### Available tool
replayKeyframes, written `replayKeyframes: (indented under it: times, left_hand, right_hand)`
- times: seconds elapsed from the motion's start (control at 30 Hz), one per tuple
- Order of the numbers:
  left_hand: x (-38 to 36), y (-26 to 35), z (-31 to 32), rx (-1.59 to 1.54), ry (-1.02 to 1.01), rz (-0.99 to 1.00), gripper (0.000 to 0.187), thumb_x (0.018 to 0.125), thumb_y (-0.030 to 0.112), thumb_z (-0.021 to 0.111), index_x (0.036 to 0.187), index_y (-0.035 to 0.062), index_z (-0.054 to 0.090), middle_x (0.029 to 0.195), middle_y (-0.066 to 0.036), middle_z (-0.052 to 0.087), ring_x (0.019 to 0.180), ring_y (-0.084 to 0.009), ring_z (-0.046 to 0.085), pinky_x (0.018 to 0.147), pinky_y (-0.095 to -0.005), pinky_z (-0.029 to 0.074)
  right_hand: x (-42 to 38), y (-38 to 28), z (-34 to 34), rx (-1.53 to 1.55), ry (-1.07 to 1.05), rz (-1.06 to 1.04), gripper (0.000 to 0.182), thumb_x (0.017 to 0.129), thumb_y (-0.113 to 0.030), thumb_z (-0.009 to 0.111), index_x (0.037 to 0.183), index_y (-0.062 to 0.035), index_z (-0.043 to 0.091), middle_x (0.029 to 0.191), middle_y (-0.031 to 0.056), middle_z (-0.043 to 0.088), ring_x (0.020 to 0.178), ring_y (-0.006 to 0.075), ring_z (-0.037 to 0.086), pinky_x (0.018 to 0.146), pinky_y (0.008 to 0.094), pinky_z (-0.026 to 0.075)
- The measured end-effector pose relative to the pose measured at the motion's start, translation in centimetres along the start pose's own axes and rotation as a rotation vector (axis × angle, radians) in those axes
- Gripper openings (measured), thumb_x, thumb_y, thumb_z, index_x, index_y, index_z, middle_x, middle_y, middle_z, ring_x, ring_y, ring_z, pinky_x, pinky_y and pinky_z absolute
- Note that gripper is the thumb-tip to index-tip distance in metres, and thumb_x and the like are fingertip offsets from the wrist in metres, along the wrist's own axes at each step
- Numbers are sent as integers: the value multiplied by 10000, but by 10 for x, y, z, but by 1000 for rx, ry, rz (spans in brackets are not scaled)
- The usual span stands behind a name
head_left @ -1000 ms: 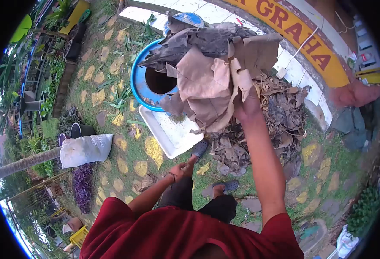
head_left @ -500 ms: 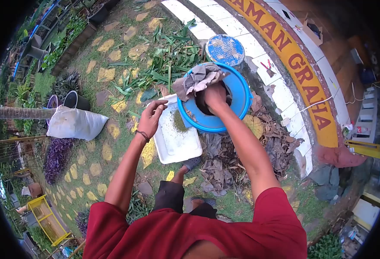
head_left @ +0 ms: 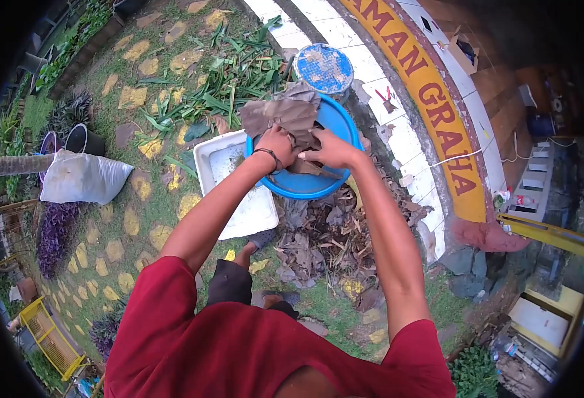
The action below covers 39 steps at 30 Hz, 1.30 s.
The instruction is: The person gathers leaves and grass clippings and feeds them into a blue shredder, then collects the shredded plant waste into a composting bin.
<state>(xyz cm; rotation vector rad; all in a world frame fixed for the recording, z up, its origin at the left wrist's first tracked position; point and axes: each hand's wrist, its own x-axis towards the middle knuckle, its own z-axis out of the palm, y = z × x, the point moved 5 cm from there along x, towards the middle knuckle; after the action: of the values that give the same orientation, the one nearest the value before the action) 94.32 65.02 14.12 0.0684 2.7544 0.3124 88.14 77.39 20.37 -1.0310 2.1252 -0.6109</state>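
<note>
A blue bucket (head_left: 350, 126) with a wide rim stands in front of me, with large dry brown leaves (head_left: 289, 114) over its far left side. My left hand (head_left: 277, 144) is at the bucket's left side, its fingers closed on the leaves. Across from it, my right hand (head_left: 330, 150) has its fingers curved against the leaves over the opening; the fingertips are partly hidden. A white tray (head_left: 260, 213) lies left of the bucket, partly under my left forearm.
Cut green leaves (head_left: 229, 89) lie beyond the tray. A lidded bucket (head_left: 323, 68) stands behind the blue one. Dry leaves (head_left: 318, 245) cover the ground nearer me. A white sack (head_left: 86, 178) lies left, and a tiled step (head_left: 405, 146) curves along the right.
My left hand has moved from over the tray onto the leaves at the bucket. My right hand has come up out of the bucket's opening. The view has shifted.
</note>
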Motion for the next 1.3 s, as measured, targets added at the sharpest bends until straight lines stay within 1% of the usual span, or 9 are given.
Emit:
replayKeyframes:
  times: [0.03, 0.2, 0.27, 0.4, 0.5, 0.67, 0.93, 1.13, 1.3]
  left_hand:
    - [-4, 12, -12, -69, -90, -30, 536, 885, 424, 533, 1288, 74, 578, 1348, -126, 546, 1255, -293, 468, 1065, -484, 330]
    - [26, 30, 2, 175, 186, -7, 566, 862, 328, 535, 1366, 70, 517, 1443, -94, 476, 1403, -276, 319, 1153, -479, 153]
    - [12, 44, -3, 186, -28, -87, 593, 892, 360, 529, 1431, 131, 439, 1510, -111, 379, 1418, -322, 278, 1153, -494, 165]
    - [10, 32, 17, -401, -372, 152, 496, 912, 378, 546, 1303, 74, 579, 1284, -165, 600, 1191, -321, 557, 1022, -421, 410]
    - [-21, -4, -28, -653, -137, 246, 362, 946, 275, 545, 1210, 40, 625, 1152, -169, 659, 1056, -311, 628, 932, -382, 477]
    - [-79, -99, -67, -690, 133, -26, 313, 966, 224, 533, 1208, 51, 632, 1158, -153, 660, 1042, -270, 649, 919, -361, 499]
    - [-83, -149, -37, -761, 206, -144, 328, 953, 246, 566, 1212, 56, 634, 1185, -138, 656, 1063, -283, 638, 924, -362, 494]
    - [-17, -117, -60, -900, 235, -101, 428, 965, 281, 568, 1305, 23, 537, 1274, -161, 603, 1139, -264, 599, 970, -360, 469]
    - [24, -66, -57, -350, 325, -44, 465, 903, 307, 587, 1289, 51, 548, 1214, -194, 561, 1144, -343, 541, 990, -423, 440]
  right_hand:
    - [-15, -1, -8, 404, -59, 54, 578, 831, -315, 728, 1319, -68, 544, 1261, 152, 603, 1111, 307, 595, 966, 395, 461]
    - [-102, -32, -43, 477, 180, 262, 534, 878, -229, 687, 1356, -72, 510, 1331, 140, 536, 1130, 265, 580, 980, 407, 448]
    - [-113, -22, -38, 230, 469, 163, 524, 877, -234, 679, 1360, -113, 514, 1338, 148, 507, 1193, 287, 535, 1012, 408, 423]
    - [-109, -40, -1, -123, 518, 87, 502, 867, -214, 671, 1343, -140, 528, 1361, 157, 470, 1295, 337, 421, 1098, 472, 333]
    - [-91, -45, 27, -343, 487, 75, 463, 898, -285, 625, 1331, -140, 547, 1372, 146, 468, 1344, 351, 354, 1147, 531, 231]
    - [-59, -8, 69, -514, 265, 186, 457, 938, -413, 516, 1278, -119, 601, 1371, 133, 488, 1372, 374, 309, 1166, 586, 114]
    - [-65, -16, 38, -487, 438, 2, 341, 893, -219, 606, 1220, -125, 631, 1310, 89, 538, 1288, 349, 396, 1160, 581, 162]
    - [-101, -17, 25, -570, 410, 177, 331, 824, -187, 678, 1138, -86, 650, 1098, 120, 607, 1090, 310, 529, 961, 467, 411]
    - [-87, 1, 34, -500, 432, 169, 233, 802, -157, 658, 1011, -60, 690, 903, 169, 674, 874, 347, 655, 783, 449, 518]
